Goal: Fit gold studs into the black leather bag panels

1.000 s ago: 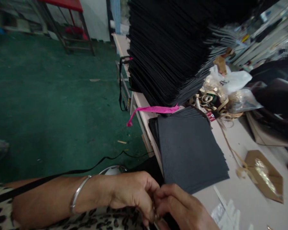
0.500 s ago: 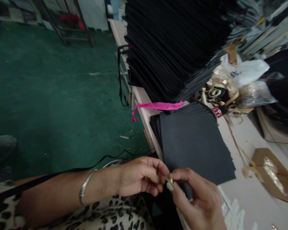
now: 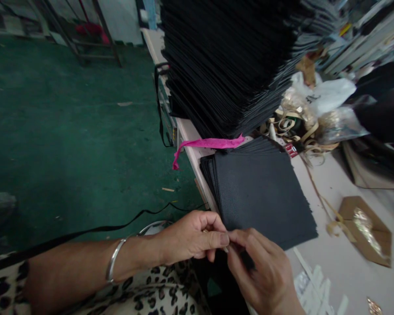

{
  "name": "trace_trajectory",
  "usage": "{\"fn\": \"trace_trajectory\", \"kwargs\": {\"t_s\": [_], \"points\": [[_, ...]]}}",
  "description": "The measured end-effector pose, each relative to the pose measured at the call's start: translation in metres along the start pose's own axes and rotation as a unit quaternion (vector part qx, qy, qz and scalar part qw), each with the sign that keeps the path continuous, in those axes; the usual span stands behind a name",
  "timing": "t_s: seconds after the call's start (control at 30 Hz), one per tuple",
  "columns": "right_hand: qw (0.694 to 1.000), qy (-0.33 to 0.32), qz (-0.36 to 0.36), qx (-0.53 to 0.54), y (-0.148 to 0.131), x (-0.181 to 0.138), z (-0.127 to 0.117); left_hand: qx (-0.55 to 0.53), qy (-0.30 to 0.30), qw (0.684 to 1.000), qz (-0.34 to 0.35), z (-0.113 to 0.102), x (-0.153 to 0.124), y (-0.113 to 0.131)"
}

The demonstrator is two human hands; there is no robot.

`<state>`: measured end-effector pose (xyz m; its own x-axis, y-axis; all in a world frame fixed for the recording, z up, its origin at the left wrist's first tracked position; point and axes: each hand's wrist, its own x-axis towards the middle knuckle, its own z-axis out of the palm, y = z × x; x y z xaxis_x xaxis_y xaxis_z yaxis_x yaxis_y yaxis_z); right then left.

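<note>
My left hand (image 3: 197,238), with a silver bangle (image 3: 114,261) at the wrist, is closed in a pinch, thumb pressed over the curled index finger. A glint of a small gold metal piece (image 3: 205,231) shows inside its fingers; most of it is covered. My right hand (image 3: 262,269) meets it at the fingertips, thumb and index finger pinched together. A tiny pale bit (image 3: 226,249) shows between the two hands; I cannot tell what it is. Both hands are held in front of a low stack of black textured sheets (image 3: 256,192) at the table edge.
A tall stack of black sheets (image 3: 223,65) stands behind on the table (image 3: 315,205). A pink strip (image 3: 213,143) hangs over the edge. At right lie plastic bags (image 3: 338,124), tan straps (image 3: 310,131), brown cardboard (image 3: 348,210) and white strips (image 3: 317,284). Green floor (image 3: 85,131) is at left.
The left thumb has come down over the index finger, and the gold piece between the fingertips is now mostly hidden. The view has shifted slightly.
</note>
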<state>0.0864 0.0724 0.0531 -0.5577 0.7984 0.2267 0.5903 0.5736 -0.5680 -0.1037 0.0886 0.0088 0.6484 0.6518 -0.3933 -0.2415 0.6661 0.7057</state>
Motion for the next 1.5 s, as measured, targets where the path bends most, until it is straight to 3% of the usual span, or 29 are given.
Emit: {"fn": "trace_trajectory", "kwargs": {"t_s": [0.2, 0.33, 0.47, 0.67, 0.8, 1.0, 1.13, 1.3, 1.5], "points": [[0.987, 0.004, 0.084, 0.134, -0.001, 0.001, -0.001, -0.064, -0.046, 0.997, 0.000, 0.001, 0.002, -0.013], [0.980, 0.007, 0.108, 0.169, -0.004, 0.000, 0.000, -0.100, -0.042, 0.994, 0.008, 0.003, 0.000, -0.011], [0.991, 0.049, 0.098, 0.080, 0.002, 0.000, -0.005, -0.119, 0.000, 0.993, 0.019, 0.003, -0.004, -0.005], [0.980, 0.096, 0.135, -0.108, 0.042, 0.003, -0.020, -0.032, 0.186, 0.979, 0.080, 0.002, 0.000, 0.000], [0.968, 0.094, 0.124, -0.195, 0.059, 0.010, -0.019, 0.001, 0.214, 0.974, 0.072, 0.004, 0.001, -0.001], [0.995, 0.030, 0.063, -0.076, 0.031, -0.012, -0.010, -0.006, 0.187, 0.978, 0.087, 0.005, -0.005, -0.007], [0.994, 0.026, 0.109, -0.004, 0.014, -0.026, -0.008, 0.015, 0.222, 0.970, 0.102, 0.006, -0.010, -0.009], [0.984, 0.050, 0.165, 0.055, 0.007, -0.019, -0.004, 0.071, 0.176, 0.977, 0.098, 0.008, -0.018, -0.011], [0.974, 0.022, 0.220, 0.048, 0.003, -0.010, -0.002, 0.206, 0.226, 0.935, 0.182, 0.012, -0.023, -0.018]]}}
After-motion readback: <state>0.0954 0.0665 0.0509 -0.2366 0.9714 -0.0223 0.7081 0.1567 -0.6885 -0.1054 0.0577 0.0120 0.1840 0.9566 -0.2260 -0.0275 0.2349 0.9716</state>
